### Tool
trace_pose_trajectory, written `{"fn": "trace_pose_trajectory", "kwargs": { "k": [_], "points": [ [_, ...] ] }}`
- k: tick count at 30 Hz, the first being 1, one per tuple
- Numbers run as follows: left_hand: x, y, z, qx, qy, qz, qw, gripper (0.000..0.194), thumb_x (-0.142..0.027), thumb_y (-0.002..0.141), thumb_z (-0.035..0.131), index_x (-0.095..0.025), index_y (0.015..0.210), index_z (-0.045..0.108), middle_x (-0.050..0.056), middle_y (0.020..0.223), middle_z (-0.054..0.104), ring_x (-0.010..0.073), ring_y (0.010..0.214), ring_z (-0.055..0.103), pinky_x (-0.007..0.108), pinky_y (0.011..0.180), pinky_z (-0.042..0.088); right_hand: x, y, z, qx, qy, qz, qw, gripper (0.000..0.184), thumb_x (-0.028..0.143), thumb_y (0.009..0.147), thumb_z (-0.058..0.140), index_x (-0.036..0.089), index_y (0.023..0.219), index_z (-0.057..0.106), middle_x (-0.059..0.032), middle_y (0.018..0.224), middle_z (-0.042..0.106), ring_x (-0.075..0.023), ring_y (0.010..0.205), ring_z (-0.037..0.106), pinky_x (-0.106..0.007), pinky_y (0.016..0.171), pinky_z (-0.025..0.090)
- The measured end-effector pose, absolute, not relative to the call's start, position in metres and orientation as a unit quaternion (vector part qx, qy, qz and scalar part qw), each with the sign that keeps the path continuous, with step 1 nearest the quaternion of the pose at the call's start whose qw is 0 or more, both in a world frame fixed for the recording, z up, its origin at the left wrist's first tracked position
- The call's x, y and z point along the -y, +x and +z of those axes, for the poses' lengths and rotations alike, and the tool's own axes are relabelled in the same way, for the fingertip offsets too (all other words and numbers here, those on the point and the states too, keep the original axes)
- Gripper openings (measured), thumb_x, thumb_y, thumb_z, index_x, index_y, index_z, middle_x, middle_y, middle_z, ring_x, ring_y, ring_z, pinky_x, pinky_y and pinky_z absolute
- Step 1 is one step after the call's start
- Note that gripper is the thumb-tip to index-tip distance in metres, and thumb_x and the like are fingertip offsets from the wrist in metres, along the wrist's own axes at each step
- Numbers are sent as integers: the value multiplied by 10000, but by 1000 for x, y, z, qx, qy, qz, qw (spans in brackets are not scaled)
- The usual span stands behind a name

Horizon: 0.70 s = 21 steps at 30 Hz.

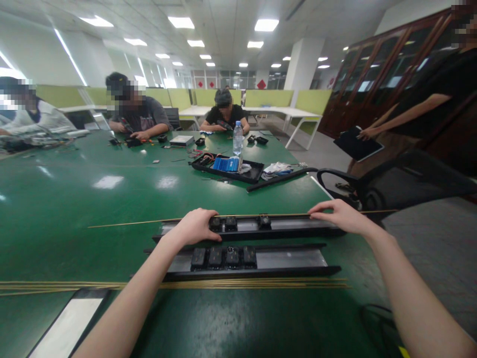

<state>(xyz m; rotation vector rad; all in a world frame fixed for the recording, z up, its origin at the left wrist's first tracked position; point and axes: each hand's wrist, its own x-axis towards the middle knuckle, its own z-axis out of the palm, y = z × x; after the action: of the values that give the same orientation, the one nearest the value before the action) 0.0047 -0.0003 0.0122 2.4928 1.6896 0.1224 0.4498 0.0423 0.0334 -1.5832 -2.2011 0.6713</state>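
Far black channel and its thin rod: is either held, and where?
The left hand spans the channel, left of middle; the right hand touches the rod, right of middle. Whether either is gripped cannot be told.

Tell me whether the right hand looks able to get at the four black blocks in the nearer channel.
Probably yes: the right hand is at the thin rod, but the four black blocks sit in the nearer channel with nothing seen above them.
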Motion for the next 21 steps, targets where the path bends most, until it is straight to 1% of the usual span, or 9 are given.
{"fn": "trace_pose_trajectory", "kwargs": {
  "k": [10,16,21],
  "points": [
    [0,4,13,-562,823,40,74,748,-615,623,749,-210,1241,631,104,1130,726,313,1028,669,344,846,505,-43,456,32,775,-566,225,169,323,521,771,665,246,886,788,-25,947,780,-276,925,689,-361,908,485],
    [0,5,14,-563,821,42,83,737,-601,624,757,-210,1237,633,104,1138,724,315,1042,665,344,868,500,-42,458,34,771,-570,229,168,370,559,757,661,240,889,792,-39,936,782,-297,912,689,-383,898,500],
    [0,5,13,-561,822,40,86,741,-595,629,757,-203,1244,627,108,1136,723,312,1043,664,339,857,499,-40,460,35,770,-570,228,173,367,551,750,668,231,876,795,-42,933,783,-298,916,692,-374,904,505]
  ]
}}
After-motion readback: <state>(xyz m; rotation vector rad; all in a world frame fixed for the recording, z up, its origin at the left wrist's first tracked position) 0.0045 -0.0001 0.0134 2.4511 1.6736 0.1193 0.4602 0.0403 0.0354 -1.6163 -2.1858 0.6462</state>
